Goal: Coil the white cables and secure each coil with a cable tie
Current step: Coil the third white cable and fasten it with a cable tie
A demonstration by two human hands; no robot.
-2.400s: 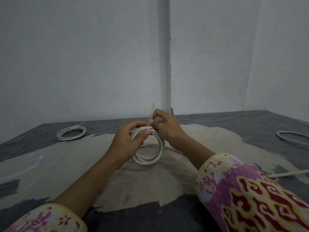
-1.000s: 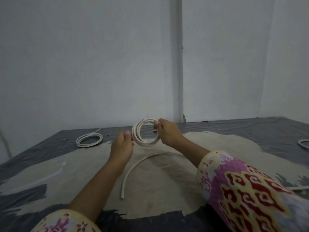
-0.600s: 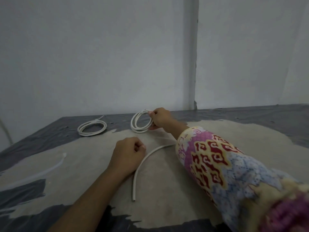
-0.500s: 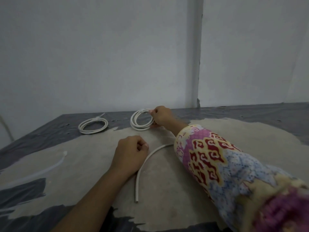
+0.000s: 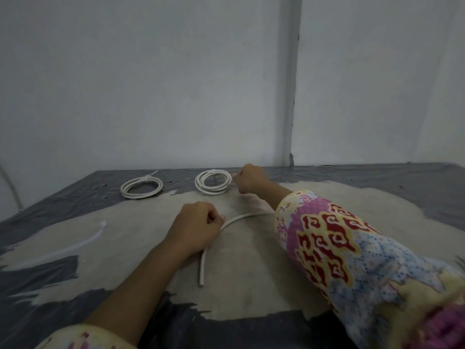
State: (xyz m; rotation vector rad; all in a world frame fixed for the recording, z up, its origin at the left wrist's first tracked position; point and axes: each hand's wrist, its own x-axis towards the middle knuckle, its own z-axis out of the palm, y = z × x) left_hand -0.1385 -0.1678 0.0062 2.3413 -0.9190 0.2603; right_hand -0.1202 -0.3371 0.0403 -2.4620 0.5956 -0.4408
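Two tied coils point(image 5: 141, 188) point(image 5: 213, 182) lie done; a loose cable point(image 5: 221, 230) waits by the curled, empty-looking left hand point(image 5: 198, 226), the right hand point(image 5: 249, 178) fisted beside the nearer coil.

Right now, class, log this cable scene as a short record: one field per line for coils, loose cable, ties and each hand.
finished coils: two, far coil on the left and the newer coil, both lying flat and tied
loose cable: uncoiled cable curving across the mat
spare tie: cable tie lying at left
left hand: curled, beside the loose cable
right hand: curled, at the newer coil's right edge; contact unclear
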